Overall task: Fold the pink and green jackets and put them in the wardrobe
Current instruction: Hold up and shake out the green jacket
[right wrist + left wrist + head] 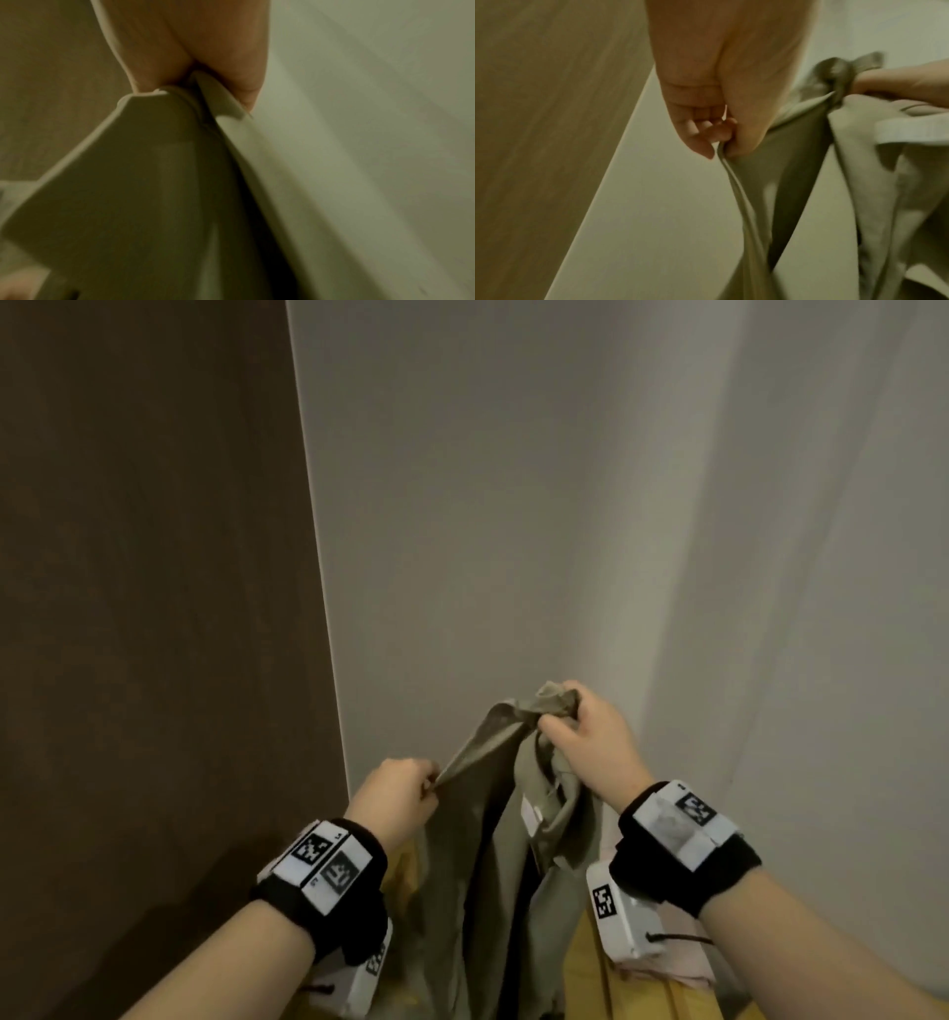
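Note:
The green jacket (488,865) hangs in the air between both hands, low in the middle of the head view. My left hand (405,793) pinches one upper edge of it, fingers curled tight on the cloth. My right hand (580,731) is higher and grips a bunched part of the top of the jacket. The left wrist view shows my left hand (718,142) pinching the jacket's edge (734,182), with the cloth falling below. The right wrist view shows my right hand (205,67) clamped on a fold of the jacket (144,192). A bit of pink cloth (667,968) lies low at the right.
A dark brown wood-grain panel (154,608) stands at the left. A pale grey wall (513,505) fills the middle and right, with a corner crease on its right side. A yellow surface (585,968) shows under the jacket at the bottom.

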{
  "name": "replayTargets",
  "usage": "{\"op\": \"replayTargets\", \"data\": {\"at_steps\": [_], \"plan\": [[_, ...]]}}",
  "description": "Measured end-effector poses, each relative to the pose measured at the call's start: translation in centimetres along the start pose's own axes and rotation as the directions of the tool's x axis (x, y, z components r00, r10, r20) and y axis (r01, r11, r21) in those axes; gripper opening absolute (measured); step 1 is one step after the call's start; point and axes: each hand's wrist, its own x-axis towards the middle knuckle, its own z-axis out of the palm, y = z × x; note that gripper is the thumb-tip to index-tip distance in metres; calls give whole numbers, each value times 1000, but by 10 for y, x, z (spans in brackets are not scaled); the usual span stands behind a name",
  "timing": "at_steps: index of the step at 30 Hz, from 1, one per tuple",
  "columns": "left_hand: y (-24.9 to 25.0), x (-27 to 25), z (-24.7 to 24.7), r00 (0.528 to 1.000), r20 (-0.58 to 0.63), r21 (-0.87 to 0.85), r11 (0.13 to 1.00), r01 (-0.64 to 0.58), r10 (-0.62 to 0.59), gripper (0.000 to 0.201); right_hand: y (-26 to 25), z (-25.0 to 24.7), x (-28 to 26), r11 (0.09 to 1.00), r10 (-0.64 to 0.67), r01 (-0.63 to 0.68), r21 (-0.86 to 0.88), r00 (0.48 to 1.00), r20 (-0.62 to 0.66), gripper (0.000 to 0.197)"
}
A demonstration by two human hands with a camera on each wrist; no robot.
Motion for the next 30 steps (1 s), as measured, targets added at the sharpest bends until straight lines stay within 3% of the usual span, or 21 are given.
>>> {"op": "replayTargets", "data": {"at_steps": [4,8,12,15,17,19,21,23,26,30], "plan": [[-23,-9,16,993,-43,-88,990,109,-113,7,10,-19,16,999,36,-37,-9,994,-99,31],[-22,-8,23,994,51,-326,939,112,-101,8,18,-33,27,996,54,-61,-66,993,-104,19],[-17,-6,30,998,10,-435,898,65,-67,12,32,-47,34,988,146,-153,-16,969,-201,8],[-23,-12,34,994,100,-402,913,75,-38,30,43,-56,33,981,180,-190,-29,961,-210,10],[-31,-14,40,972,233,-227,971,74,-20,45,51,-57,29,977,194,-208,-52,961,-198,10],[-41,-16,48,949,311,-26,998,64,-53,33,58,-55,27,972,212,-228,-58,956,-205,10],[-53,-22,54,948,300,36,995,98,-104,19,65,-55,24,967,238,-252,-32,945,-225,8],[-69,-29,61,946,284,8,987,158,-154,24,73,-56,21,961,263,-276,-20,935,-239,8],[-81,-39,69,937,284,-168,952,257,-203,24,83,-58,14,941,305,-329,-83,928,-214,8],[-82,-42,73,940,255,-218,933,286,-228,25,93,-63,7,921,353,-382,-82,904,-242,4]]}}
